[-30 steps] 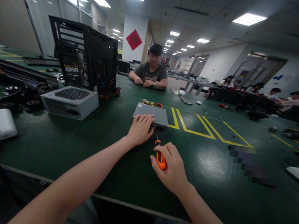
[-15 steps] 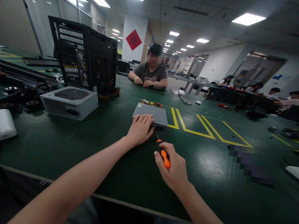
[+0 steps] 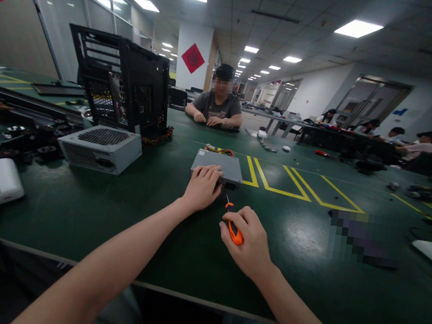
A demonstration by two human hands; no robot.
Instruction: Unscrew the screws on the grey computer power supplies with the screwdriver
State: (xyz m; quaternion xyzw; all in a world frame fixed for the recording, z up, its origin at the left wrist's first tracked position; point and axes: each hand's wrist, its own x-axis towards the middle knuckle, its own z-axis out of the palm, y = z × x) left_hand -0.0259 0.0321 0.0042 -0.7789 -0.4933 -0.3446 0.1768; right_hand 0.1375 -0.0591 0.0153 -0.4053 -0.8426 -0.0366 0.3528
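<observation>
Left hand: the left hand (image 3: pixel 202 186) lies flat, fingers spread, on the near edge of the grey drive box (image 3: pixel 217 165).
Right hand: the right hand (image 3: pixel 250 242) is closed round the orange screwdriver (image 3: pixel 233 227), tip towards the box.
Drive box: flat on the green table (image 3: pixel 112 212), by the yellow lines.
Open case: the black computer case (image 3: pixel 125 82) stands upright, wiring inside; a silver power supply (image 3: pixel 99 147) sits before it.

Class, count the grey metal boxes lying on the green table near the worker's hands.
2. A vented power supply lies at left before the black computer case; a flat drive box lies centre, under the left hand. Others may be hidden.
</observation>
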